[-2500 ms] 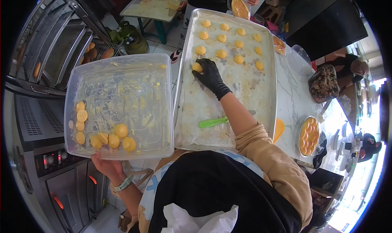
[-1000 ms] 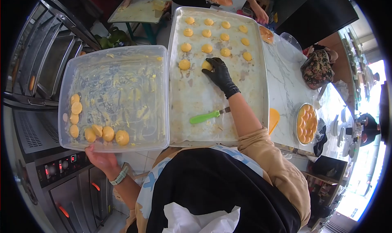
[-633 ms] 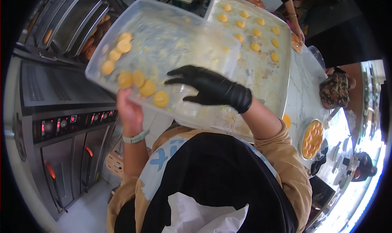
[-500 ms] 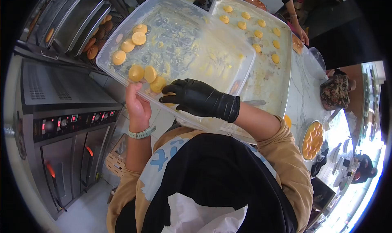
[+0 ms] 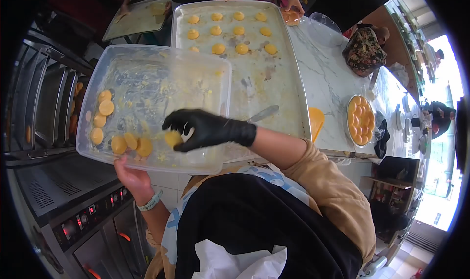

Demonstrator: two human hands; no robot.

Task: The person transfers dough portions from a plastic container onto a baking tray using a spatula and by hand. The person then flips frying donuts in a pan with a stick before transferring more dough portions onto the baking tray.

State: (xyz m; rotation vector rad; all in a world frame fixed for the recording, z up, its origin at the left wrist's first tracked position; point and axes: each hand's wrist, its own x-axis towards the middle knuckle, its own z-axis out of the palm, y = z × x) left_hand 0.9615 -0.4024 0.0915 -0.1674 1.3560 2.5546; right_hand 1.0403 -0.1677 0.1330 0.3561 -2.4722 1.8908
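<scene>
A clear plastic bin (image 5: 147, 73) with greasy smears inside tilts in front of me, overlapping the baking tray. My left hand (image 5: 133, 180), bare, is closed around its near left edge. Inside, several yellow dough rounds (image 5: 131, 141) line the left and near sides. My right hand (image 5: 203, 131), in a black glove, is over the bin's near part, pinching one yellow dough round (image 5: 172, 138) between thumb and fingers. Beyond the bin, the metal baking tray (image 5: 286, 93) carries rows of yellow dough mounds (image 5: 238, 31) toward its far end.
A spatula (image 5: 264, 113) lies on the tray, close to my right forearm. An orange scraper (image 5: 316, 121) and a round pan of golden buns (image 5: 361, 117) are at the right. The oven (image 5: 81, 215) stands at left. Another person's hand (image 5: 293, 4) is at the far side.
My right hand has moved away from the bin's near edge, now with a dough round in its fingers. My view has turned to the right, and my left hand still holds the bin.
</scene>
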